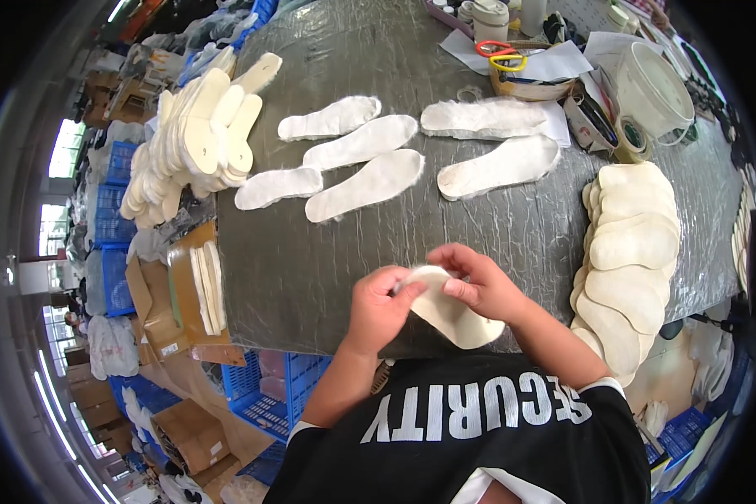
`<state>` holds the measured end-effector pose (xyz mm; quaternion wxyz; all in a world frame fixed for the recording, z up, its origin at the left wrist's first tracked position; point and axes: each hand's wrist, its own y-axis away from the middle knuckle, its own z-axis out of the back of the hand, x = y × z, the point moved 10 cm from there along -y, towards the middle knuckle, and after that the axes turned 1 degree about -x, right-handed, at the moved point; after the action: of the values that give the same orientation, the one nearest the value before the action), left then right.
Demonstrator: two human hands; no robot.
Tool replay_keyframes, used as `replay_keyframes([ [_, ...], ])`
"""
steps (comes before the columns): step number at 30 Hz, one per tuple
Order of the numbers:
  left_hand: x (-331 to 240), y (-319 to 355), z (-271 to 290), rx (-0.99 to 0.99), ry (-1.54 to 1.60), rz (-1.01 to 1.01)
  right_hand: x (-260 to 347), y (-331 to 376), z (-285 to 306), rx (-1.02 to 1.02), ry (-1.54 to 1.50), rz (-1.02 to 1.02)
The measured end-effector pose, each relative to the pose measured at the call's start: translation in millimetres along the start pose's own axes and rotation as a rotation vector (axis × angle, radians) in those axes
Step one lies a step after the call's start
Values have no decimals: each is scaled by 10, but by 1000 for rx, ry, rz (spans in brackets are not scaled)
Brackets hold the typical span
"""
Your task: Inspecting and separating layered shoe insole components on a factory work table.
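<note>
Both hands grip one cream insole just above the near edge of the dark, plastic-covered table. My left hand pinches its upper left edge, thumb on the face. On the upper right edge, the thumb of my right hand presses while its fingers curl behind. A bit of white fuzz shows at the insole's far end. Farther off lie several fluffy white insoles, among them a long one left of centre and another to the right.
A big heap of cream insoles rises at the far left; an overlapping row runs down the right. Scissors, a white bucket and tape rolls crowd the back right. Cardboard boxes and a blue crate stand beside the table.
</note>
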<state>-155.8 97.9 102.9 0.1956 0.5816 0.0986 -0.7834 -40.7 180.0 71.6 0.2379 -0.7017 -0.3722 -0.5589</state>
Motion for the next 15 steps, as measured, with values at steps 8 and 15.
replay_keyframes([
  [8,206,-289,216,-98,516,151,-411,-103,71,140,264,-262],
  [15,345,-529,611,-92,148,123,-381,-100,140,255,341,-211],
])
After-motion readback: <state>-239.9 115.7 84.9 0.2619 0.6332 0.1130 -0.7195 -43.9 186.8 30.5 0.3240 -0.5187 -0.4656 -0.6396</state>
